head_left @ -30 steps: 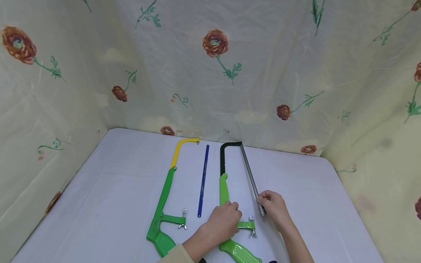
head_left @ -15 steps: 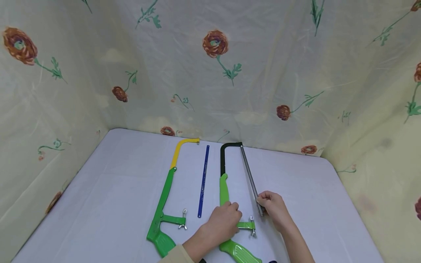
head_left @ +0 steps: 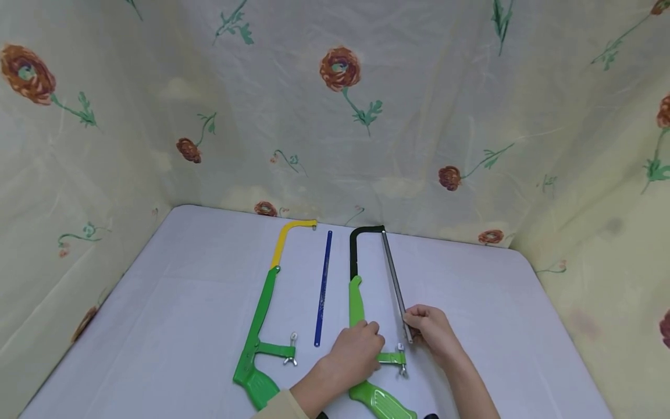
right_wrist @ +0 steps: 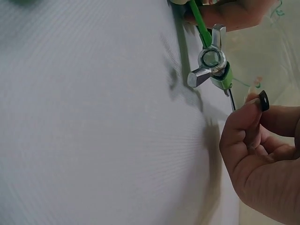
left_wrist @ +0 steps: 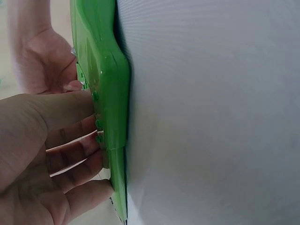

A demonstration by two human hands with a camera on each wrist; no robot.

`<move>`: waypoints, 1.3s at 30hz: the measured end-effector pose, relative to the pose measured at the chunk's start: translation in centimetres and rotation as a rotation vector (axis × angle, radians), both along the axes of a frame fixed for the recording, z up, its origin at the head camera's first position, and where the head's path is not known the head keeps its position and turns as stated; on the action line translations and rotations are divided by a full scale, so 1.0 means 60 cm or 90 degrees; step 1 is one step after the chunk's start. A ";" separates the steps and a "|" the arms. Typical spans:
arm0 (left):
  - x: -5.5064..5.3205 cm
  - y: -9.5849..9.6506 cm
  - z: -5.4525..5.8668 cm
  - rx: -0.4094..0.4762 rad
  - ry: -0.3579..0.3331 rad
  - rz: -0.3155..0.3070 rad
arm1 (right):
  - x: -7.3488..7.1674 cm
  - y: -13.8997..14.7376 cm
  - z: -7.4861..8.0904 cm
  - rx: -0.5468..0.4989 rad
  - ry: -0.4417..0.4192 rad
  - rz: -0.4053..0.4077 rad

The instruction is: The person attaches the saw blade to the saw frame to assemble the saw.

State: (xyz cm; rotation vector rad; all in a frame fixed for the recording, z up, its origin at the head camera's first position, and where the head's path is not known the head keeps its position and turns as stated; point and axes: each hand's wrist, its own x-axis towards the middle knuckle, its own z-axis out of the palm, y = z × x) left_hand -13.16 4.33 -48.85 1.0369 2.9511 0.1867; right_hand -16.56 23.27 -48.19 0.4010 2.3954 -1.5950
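Note:
In the head view, my left hand (head_left: 353, 352) holds a light green hacksaw frame (head_left: 356, 299) with a black front arm, lying on the table. Thumb and fingers grip its green body (left_wrist: 112, 89) in the left wrist view. My right hand (head_left: 433, 333) pinches a grey hacksaw blade (head_left: 394, 270) near its close end. The blade's far end meets the tip of the black arm. Its close end, with a hole (right_wrist: 264, 101), pokes out between thumb and fingers, beside the frame's wing nut (right_wrist: 211, 58) and blade post (head_left: 401, 348).
Left of my hands lies a second hacksaw frame (head_left: 263, 305), green with a yellow front arm. A blue hacksaw blade (head_left: 323, 291) lies between the two frames. The white table (head_left: 193, 291) is bounded by flowered cloth (head_left: 398, 157) at the back and sides.
My right hand has swung the close end of the grey blade leftward, nearer the frame's blade post. The left hand and the frame stay in place.

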 end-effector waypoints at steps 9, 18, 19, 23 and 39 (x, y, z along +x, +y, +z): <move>0.000 0.002 0.004 0.011 -0.017 0.005 | -0.001 -0.001 -0.007 -0.003 -0.001 -0.006; -0.002 0.000 0.002 0.021 -0.023 0.007 | -0.004 -0.007 -0.012 -0.004 0.006 0.001; -0.002 0.000 0.002 0.023 -0.022 0.007 | -0.004 -0.007 -0.013 -0.005 0.007 0.000; -0.001 -0.001 -0.001 0.027 -0.017 0.005 | -0.002 -0.010 -0.015 -0.008 0.009 0.002; 0.000 -0.002 -0.003 0.023 -0.024 0.003 | 0.000 -0.017 -0.017 0.004 0.009 0.009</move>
